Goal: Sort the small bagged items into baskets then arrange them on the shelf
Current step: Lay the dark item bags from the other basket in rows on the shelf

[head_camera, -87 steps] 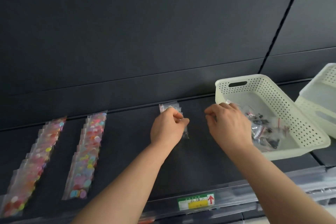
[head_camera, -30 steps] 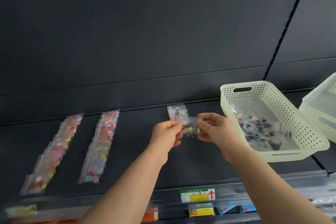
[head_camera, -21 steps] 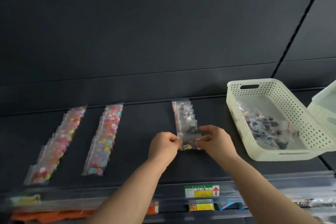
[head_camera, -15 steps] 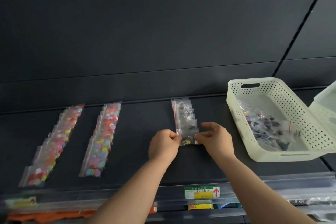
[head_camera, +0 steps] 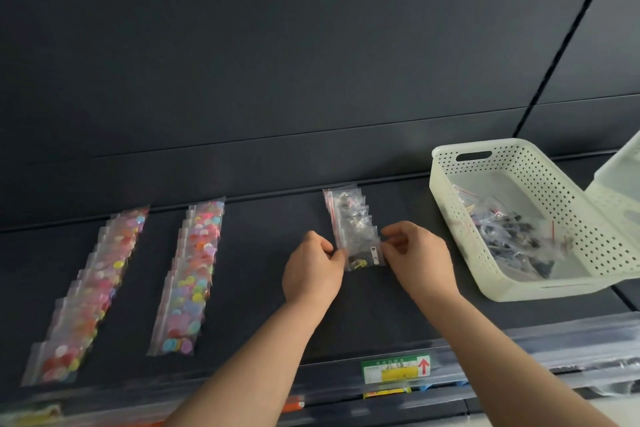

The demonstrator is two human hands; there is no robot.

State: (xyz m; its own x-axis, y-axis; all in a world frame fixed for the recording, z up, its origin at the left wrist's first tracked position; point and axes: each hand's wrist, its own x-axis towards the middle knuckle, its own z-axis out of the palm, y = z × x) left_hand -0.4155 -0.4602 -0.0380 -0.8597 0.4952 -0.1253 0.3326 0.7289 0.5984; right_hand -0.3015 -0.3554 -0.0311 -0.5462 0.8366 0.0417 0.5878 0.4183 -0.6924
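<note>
A short row of small clear bags with dark metal parts (head_camera: 351, 218) lies on the dark shelf (head_camera: 270, 288). The front bag (head_camera: 364, 255) of that row lies flat on the shelf. My left hand (head_camera: 311, 270) pinches its left edge and my right hand (head_camera: 415, 258) pinches its right edge. A cream perforated basket (head_camera: 519, 163) to the right holds several more such bags (head_camera: 509, 232).
Two long rows of bags with coloured discs lie at the left (head_camera: 86, 295) and centre-left (head_camera: 190, 274). A second cream basket (head_camera: 623, 191) overlaps the first at the far right. A green and yellow price label (head_camera: 394, 369) sits on the shelf's clear front rail.
Both hands brought a bag down onto the shelf at the front end of the row of dark-part bags. The row has grown longer than it was 2.9 s ago.
</note>
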